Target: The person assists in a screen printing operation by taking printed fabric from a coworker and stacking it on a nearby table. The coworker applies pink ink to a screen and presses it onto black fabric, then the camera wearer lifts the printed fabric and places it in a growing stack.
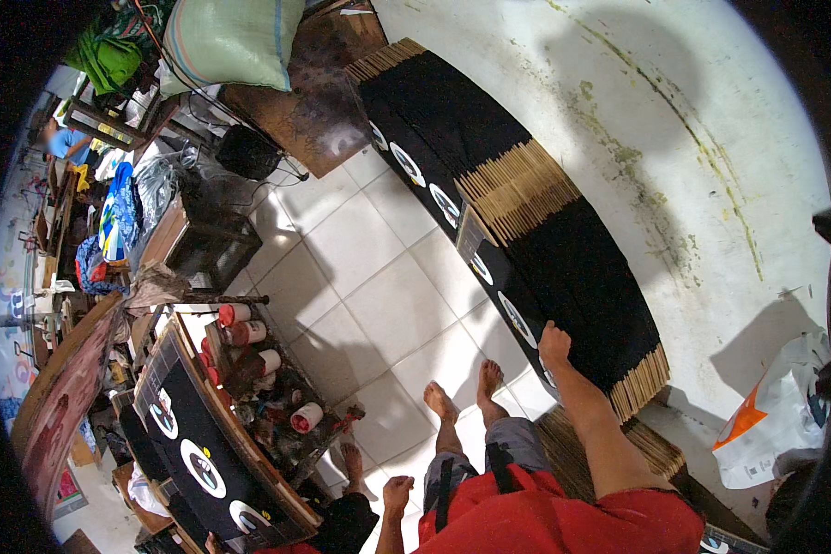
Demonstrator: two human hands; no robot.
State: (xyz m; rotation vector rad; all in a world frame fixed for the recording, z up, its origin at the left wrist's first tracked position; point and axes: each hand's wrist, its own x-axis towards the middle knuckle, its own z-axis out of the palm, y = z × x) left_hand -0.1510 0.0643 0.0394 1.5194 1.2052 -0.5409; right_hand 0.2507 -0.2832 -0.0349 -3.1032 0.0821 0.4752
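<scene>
Head view: right arm reaches forward; right hand (554, 345), fingers curled, at the left edge of the near black panel (577, 286), though grip cannot be told. Panel lies between two brown ridged bands (519, 191). Left arm low beside the red shirt (554, 512); left hand (398, 495) loosely curled, contents unclear.

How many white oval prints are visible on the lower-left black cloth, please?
3: upper print, middle print and lower print, in a row along the black cloth; others may be hidden.
</scene>
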